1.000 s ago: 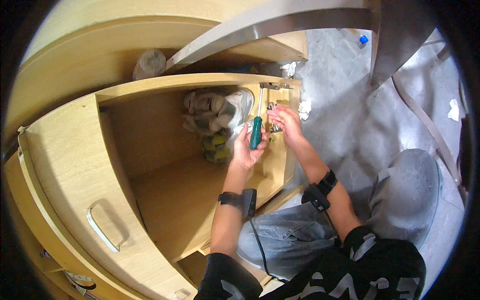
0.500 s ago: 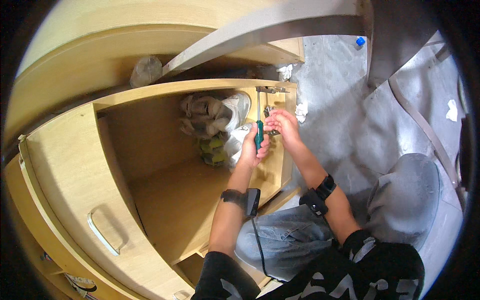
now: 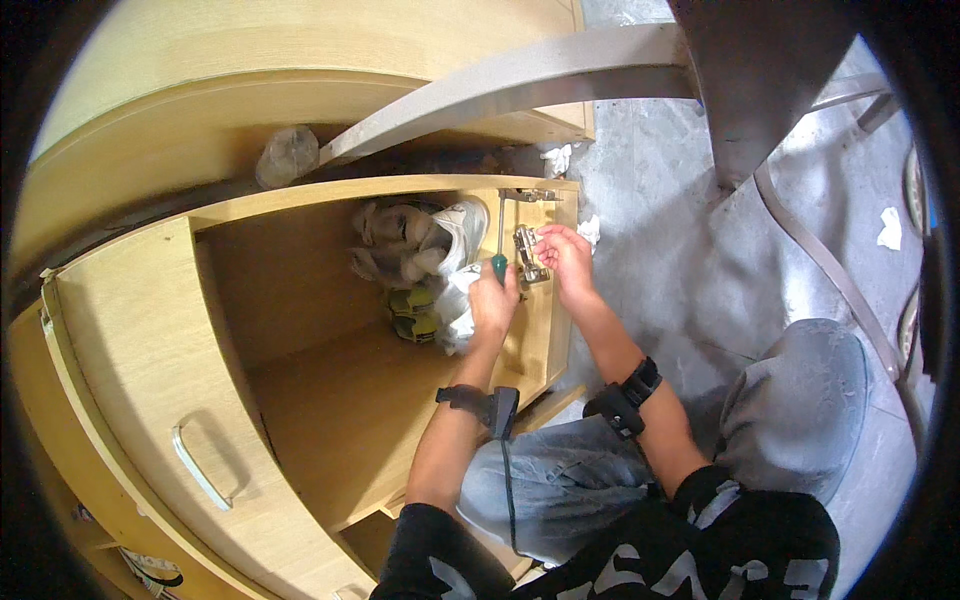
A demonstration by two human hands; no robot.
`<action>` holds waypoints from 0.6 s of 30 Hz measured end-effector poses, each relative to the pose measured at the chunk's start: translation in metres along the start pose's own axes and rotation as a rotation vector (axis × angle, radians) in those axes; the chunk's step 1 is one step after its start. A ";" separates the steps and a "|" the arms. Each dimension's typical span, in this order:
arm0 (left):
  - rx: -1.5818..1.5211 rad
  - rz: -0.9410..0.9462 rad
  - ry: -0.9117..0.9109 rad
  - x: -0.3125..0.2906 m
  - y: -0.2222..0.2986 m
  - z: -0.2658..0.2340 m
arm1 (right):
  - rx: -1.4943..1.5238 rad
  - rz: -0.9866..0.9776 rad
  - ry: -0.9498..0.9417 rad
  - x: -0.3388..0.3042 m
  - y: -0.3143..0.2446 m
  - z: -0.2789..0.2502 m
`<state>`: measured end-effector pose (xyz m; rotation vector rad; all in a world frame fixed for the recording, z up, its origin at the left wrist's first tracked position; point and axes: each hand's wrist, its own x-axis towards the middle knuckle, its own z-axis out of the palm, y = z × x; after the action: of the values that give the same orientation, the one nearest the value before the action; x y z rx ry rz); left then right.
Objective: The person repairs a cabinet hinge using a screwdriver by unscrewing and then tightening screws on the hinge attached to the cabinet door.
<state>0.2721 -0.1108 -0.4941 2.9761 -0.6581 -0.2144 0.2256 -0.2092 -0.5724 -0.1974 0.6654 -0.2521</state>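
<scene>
Green screwdriver [image 3: 499,265] clamped in my left grip [image 3: 492,300], its tip by the hinge [image 3: 530,195] beyond, might slip if I tilt it, and I cannot tell whether my right grip [image 3: 567,262] pinches the nearer hinge [image 3: 524,246].

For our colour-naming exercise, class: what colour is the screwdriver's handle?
The screwdriver's handle is dark green, best seen in the head view.

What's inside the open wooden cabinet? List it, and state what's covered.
A white shoe, greyish items beside it, yellow-green items, and metal hinges on the side panel. The left hand, gripping a green-handled screwdriver, covers whatever lies directly behind it.
</scene>
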 end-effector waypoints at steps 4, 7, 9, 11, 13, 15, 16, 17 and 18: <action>-0.581 -0.270 -0.211 -0.001 -0.033 -0.007 | 0.001 -0.035 -0.016 0.000 -0.005 0.007; -1.490 -0.624 -0.410 -0.009 0.016 -0.018 | 0.032 -0.052 0.006 0.004 -0.010 -0.001; -1.309 -0.603 -0.397 -0.006 0.018 -0.021 | 0.041 -0.045 -0.018 0.002 -0.010 0.001; -0.952 -0.568 -0.390 0.001 0.018 -0.020 | 0.045 -0.049 -0.023 0.000 -0.010 0.003; -0.596 -0.530 -0.378 0.003 0.015 -0.015 | 0.030 -0.051 -0.027 -0.002 -0.012 0.005; -0.053 0.061 0.099 -0.007 -0.011 0.001 | 0.009 -0.056 -0.028 -0.003 -0.010 0.005; -0.088 0.057 0.152 -0.007 -0.006 -0.002 | 0.004 -0.071 -0.022 0.000 -0.010 -0.004; -0.122 0.055 0.213 -0.004 -0.001 -0.007 | 0.001 -0.091 -0.024 0.005 -0.012 -0.008; -0.436 -0.055 0.087 -0.007 -0.017 -0.011 | -0.023 -0.052 -0.030 0.000 -0.010 -0.002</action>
<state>0.2744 -0.0914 -0.4845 2.5696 -0.4503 -0.2002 0.2226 -0.2188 -0.5711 -0.2404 0.6340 -0.2905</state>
